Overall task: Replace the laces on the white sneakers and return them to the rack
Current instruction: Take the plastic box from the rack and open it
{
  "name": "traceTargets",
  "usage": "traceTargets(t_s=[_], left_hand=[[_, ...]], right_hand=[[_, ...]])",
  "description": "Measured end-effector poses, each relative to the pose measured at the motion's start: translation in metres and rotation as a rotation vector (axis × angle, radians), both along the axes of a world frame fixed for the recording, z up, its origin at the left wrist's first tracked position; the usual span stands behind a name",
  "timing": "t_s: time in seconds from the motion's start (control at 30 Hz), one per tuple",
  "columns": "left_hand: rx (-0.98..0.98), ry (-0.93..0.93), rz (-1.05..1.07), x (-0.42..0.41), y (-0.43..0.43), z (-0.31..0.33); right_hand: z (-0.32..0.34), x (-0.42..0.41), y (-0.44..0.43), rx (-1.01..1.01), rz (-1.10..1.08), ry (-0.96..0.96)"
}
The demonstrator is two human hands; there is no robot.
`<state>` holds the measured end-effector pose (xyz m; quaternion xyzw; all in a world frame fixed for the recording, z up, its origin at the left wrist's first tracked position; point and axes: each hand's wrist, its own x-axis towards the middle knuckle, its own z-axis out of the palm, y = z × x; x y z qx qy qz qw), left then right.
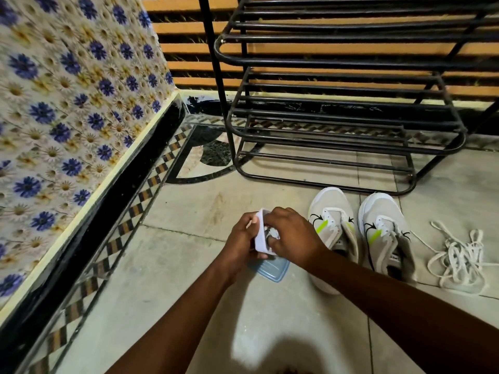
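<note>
Okay, both hands are together, low in the middle, over the floor (189,211). The left hand (239,238) has its fingers curled round the side of a small white tub (259,238), thumb up by the rim. It holds the tub tipped, with the open mouth toward the other hand. The right hand (293,236) comes in from the other side, fingers bent and dipped into the mouth of the tub. Whether they pinch anything in there I can't tell, because the knuckles cover it. Something dark and pale shows inside, too small to make out.

Just under the hands, a blue lid (274,269) lies flat on the floor, partly hidden by the right wrist.

The white sneakers (333,228) stand side by side just right of the hands, toes toward the rack (337,117), eyelets bare and tongues loose. The right forearm crosses over the heel of the nearer one. Right of the pair, a tangle of white laces (456,255) lies on the floor, with one strand reaching toward the farther sneaker.

The black metal rack stands just beyond the toes, its top cut off by the frame edge. On the left, a wall (67,103) of flower tiles runs off blurred.
</note>
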<state>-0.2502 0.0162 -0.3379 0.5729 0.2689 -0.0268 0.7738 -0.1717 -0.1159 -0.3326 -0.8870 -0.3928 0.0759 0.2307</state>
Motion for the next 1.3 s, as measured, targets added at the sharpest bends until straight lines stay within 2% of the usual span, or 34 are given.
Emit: traceTargets(t_s=[0.1, 0.17, 0.33, 0.5, 0.6, 0.67, 0.83, 1.0, 1.07, 1.23, 1.3], left_hand=[[-0.025, 0.02, 0.073, 0.001, -0.006, 0.0], [-0.011, 0.035, 0.152, 0.003, -0.005, -0.003], [-0.02, 0.105, 0.303, 0.009, 0.013, -0.012], [-0.074, 0.136, 0.414, 0.023, 0.024, -0.014], [-0.083, 0.14, 0.404, 0.029, 0.022, -0.01], [-0.073, 0.137, 0.384, 0.03, 0.022, -0.009], [-0.011, 0.099, 0.357, 0.025, 0.023, -0.005], [0.015, 0.09, 0.206, 0.024, 0.004, 0.003], [-0.003, 0.102, 0.146, 0.029, -0.009, 0.01], [-0.135, 0.058, -0.115, 0.036, -0.057, 0.037], [-0.074, 0.051, -0.209, 0.036, -0.073, 0.043]], right_hand=[[-0.002, 0.009, 0.004, -0.01, 0.004, -0.002], [-0.002, 0.016, 0.005, 0.057, -0.014, 0.004], [-0.011, 0.05, 0.007, 0.297, -0.261, 0.104], [-0.027, 0.078, 0.012, 0.331, -0.459, 0.239], [-0.036, 0.083, 0.014, 0.254, -0.463, 0.386], [-0.042, 0.078, 0.012, 0.201, -0.412, 0.425], [-0.038, 0.058, 0.006, 0.121, -0.261, 0.265], [-0.015, 0.046, -0.013, 0.368, -0.32, 0.27], [-0.005, 0.044, -0.027, 0.402, -0.292, 0.261], [0.023, 0.039, -0.082, 0.331, -0.197, 0.043], [0.034, 0.035, -0.106, 0.29, -0.226, -0.046]])
